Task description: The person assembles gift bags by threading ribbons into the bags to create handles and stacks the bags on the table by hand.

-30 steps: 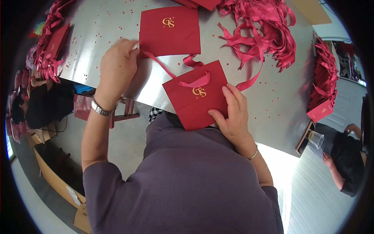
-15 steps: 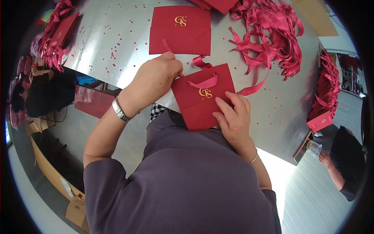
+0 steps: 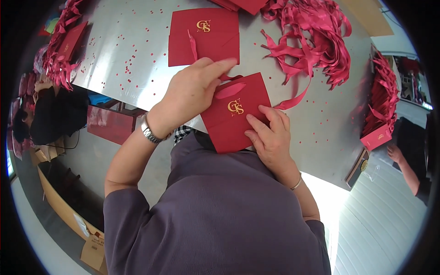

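A flat red paper gift bag (image 3: pixel 229 123) with a gold emblem lies tilted at the table's near edge, against my body. A pink ribbon (image 3: pixel 230 90) loops across its upper front. My left hand (image 3: pixel 192 87) is at the bag's upper left corner, thumb and fingers closed on the darker ribbon behind the top edge; its index finger reaches past that edge. What lies under the fingers is partly hidden. My right hand (image 3: pixel 272 137) grips the bag's right side, fingers on the front. A second red bag (image 3: pixel 206 46) lies flat beyond my left hand, a ribbon strip on it.
A heap of pink ribbons (image 3: pixel 316 41) lies at the far right of the metal table (image 3: pixel 298 123). Finished-looking bags with ribbons (image 3: pixel 380 110) stand at the right edge, more (image 3: pixel 68 46) at the left. Red paper dots are scattered about. Other people are at both sides.
My left hand has moved right along the bag's top edge, its index finger now stretched out toward the ribbon behind. The right hand keeps its grip. The person at right has moved the clear cup.
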A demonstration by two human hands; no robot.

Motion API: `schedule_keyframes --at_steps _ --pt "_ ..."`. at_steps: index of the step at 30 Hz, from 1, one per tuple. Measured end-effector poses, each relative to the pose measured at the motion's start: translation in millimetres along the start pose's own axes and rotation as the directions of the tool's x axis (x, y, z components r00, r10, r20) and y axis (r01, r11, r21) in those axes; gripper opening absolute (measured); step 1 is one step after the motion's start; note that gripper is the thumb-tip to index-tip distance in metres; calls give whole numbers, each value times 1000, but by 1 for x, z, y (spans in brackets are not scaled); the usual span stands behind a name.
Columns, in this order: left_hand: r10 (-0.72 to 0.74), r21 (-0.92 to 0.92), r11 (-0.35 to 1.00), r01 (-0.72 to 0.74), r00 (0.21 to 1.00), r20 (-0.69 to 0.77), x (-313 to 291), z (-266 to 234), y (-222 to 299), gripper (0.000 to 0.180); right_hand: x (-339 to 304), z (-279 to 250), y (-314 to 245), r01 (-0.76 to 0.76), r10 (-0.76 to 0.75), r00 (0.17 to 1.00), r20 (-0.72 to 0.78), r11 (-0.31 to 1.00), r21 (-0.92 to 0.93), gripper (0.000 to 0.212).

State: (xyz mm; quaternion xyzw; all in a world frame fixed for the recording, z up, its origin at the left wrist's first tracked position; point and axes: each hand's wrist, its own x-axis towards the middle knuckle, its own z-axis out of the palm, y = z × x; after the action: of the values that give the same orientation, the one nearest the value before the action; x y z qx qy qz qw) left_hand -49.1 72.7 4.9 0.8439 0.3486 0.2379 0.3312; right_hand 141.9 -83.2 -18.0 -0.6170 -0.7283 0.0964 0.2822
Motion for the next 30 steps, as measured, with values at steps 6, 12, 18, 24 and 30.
schedule_keyframes --at_steps 6,12,18,24,30 --pt "21 202 979 20 979 -201 21 12 -18 10 -1 1 1 31 -31 1000 3 1000 -4 38" --pt "-56 112 988 109 915 -399 23 0 -14 16 -1 -2 0 7 -7 1000 1 1000 -24 39" --pt "-103 96 991 96 992 72 -3 10 16 18 4 -8 0 32 -33 999 17 997 76 41" --pt "-316 59 949 311 932 177 8 -14 32 14 13 -30 40 -30 35 989 -142 999 33 28" --pt "-235 -394 884 252 968 90 -3 -68 30 17 11 -34 52 -30 25 998 -55 995 -95 17"
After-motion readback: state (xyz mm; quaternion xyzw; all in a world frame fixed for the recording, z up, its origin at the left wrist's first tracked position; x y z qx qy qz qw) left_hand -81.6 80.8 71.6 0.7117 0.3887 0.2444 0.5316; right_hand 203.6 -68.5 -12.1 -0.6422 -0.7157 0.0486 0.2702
